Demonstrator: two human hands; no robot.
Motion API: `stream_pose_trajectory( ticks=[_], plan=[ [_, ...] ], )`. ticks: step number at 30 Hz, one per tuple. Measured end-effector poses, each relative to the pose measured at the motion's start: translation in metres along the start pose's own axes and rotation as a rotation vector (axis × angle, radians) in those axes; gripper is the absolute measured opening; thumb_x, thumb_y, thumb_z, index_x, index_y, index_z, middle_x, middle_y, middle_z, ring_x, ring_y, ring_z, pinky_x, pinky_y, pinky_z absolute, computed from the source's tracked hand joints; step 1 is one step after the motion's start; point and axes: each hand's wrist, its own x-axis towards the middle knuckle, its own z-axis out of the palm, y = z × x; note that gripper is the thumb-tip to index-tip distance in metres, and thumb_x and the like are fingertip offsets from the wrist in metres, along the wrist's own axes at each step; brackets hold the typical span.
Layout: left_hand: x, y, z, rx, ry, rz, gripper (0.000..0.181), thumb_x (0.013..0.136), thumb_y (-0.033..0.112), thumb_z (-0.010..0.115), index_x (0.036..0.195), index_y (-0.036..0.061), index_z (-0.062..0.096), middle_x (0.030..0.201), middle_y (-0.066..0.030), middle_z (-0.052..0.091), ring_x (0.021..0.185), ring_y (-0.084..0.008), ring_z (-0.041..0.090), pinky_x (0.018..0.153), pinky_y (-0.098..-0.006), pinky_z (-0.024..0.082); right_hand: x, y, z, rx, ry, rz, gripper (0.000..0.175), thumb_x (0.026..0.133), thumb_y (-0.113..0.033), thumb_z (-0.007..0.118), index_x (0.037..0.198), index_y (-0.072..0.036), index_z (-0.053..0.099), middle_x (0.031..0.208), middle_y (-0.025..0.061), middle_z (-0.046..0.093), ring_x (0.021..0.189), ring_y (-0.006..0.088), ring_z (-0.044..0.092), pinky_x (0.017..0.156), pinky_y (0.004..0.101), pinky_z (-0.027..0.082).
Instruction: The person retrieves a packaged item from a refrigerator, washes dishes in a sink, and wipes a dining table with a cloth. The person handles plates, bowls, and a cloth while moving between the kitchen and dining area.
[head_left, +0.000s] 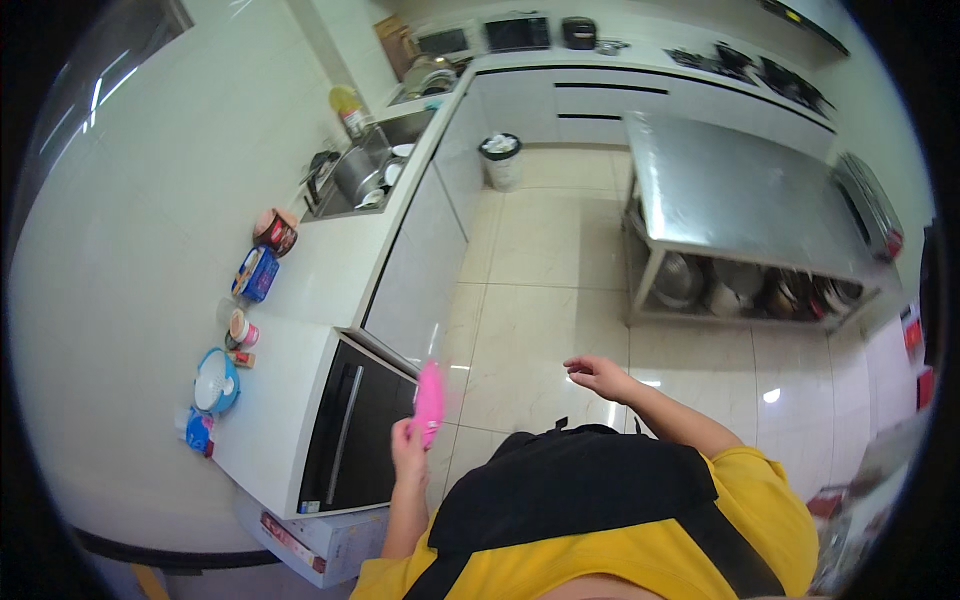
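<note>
My left hand (409, 448) grips a bright pink item (429, 401), perhaps a soft packet or folded cloth; its exact kind is hard to make out. It is held upright in front of a black-fronted built-in appliance (360, 427) with a long bar handle. My right hand (598, 375) is held out over the tiled floor (540, 337), fingers loosely bent and apart, with nothing in it. A black apron (577, 487) covers my yellow shirt.
A steel table (735, 180) with pots on its lower shelf stands ahead right. Along the left runs a white counter (322, 262) with a sink (360, 176) of dishes, a blue-rimmed basket (216, 381) and tubs. A bin (501, 166) stands farther ahead; a carton (337, 544) lies lower left.
</note>
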Motion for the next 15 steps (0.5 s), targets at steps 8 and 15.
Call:
stream_pose_trajectory(
  ticks=[8, 15],
  plan=[
    [0.198, 0.045, 0.023, -0.071, 0.334, -0.032, 0.009, 0.096, 0.015, 0.049, 0.102, 0.0087, 0.048, 0.09, -0.0046, 0.054, 0.069, -0.0114, 0.052, 0.054, -0.0223, 0.042, 0.22, 0.019, -0.097, 0.056, 0.079, 0.065, 0.034, 0.09, -0.018, 0.06, 0.121, -0.002, 0.056, 0.109, 0.011, 0.064, 0.102, 0.0174, 0.059, 0.089, 0.0309, 0.047],
    [0.44, 0.151, 0.151, -0.151, 0.109, 0.121, 0.016, 0.096, 0.015, 0.05, 0.108, 0.0041, 0.047, 0.093, -0.0033, 0.053, 0.076, -0.0093, 0.052, 0.059, -0.0228, 0.041, 0.303, 0.049, -0.212, 0.244, 0.448, 0.338, 0.033, 0.09, -0.017, 0.059, 0.119, -0.003, 0.057, 0.096, 0.0034, 0.063, 0.083, 0.0116, 0.059, 0.068, 0.0242, 0.045]
  ],
)
